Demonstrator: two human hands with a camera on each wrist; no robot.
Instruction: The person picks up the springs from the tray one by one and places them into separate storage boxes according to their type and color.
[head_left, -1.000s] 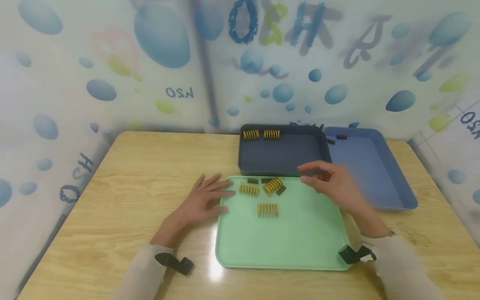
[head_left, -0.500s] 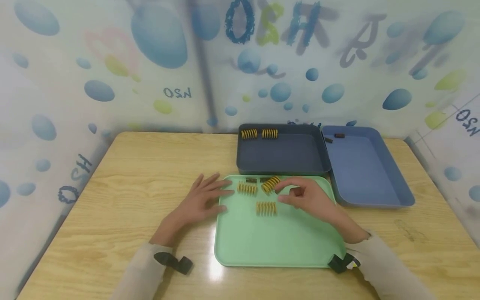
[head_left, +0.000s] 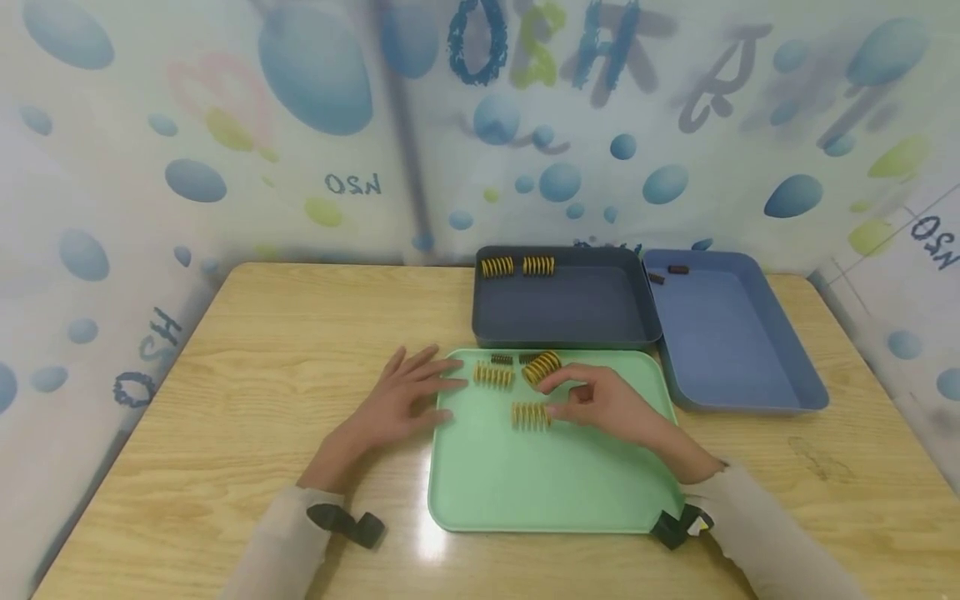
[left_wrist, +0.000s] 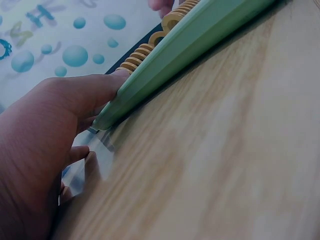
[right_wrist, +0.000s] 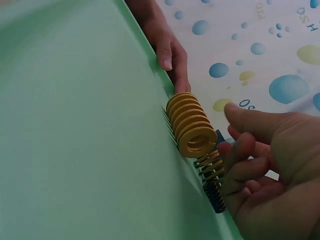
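Note:
A pale green tray (head_left: 547,483) lies on the wooden table, with three yellow coil springs and two small dark springs near its far edge. My right hand (head_left: 562,397) hovers over the tray with loosely curled fingers. Its fingertips are just right of the nearest yellow spring (head_left: 531,415) and its thumb is by a tilted yellow spring (head_left: 542,367). In the right wrist view the hand (right_wrist: 235,131) is beside the spring (right_wrist: 192,125), which stays ungripped. My left hand (head_left: 397,404) lies flat, fingers spread, fingertips on the tray's left rim (left_wrist: 200,35).
Behind the green tray stands a dark grey tray (head_left: 562,312) with two yellow springs (head_left: 517,266) at its far edge. To its right, a blue tray (head_left: 731,342) holds two small dark springs (head_left: 678,270). Patterned walls close in the table on three sides.
My right hand came back from the dark grey tray's front edge, moving left and toward me down to the springs on the green tray. The left hand stayed put.

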